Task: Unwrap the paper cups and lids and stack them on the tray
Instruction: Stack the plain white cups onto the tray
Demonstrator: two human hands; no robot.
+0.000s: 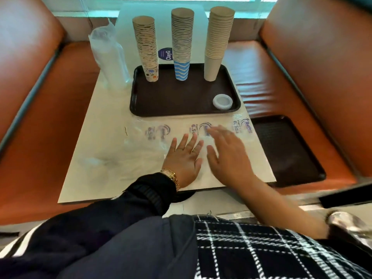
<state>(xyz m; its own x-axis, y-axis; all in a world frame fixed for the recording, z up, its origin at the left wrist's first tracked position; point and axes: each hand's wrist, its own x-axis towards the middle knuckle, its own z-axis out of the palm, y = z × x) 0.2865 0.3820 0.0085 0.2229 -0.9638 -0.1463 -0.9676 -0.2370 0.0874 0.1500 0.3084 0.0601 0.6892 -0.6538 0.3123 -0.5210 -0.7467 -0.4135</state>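
Observation:
Three upside-down cup stacks stand along the far side of the dark brown tray [181, 109]: a patterned stack [147, 47], a blue wavy stack [182, 43] and a plain beige stack [218, 41]. A small stack of clear lids [222, 101] sits in the tray's near right corner. An empty clear printed wrapper [161, 133] lies flat on the table in front of the tray. My left hand [186, 158] presses flat on that wrapper with fingers spread. My right hand [227, 156] hovers or rests just beside it, fingers straight and blurred.
A clear plastic sleeve of lids [109, 55] stands left of the tray. Crumpled clear plastic [96, 161] lies at the table's near left. A second dark tray [285, 150] rests on the orange bench at right. Orange benches flank the white table [84, 178].

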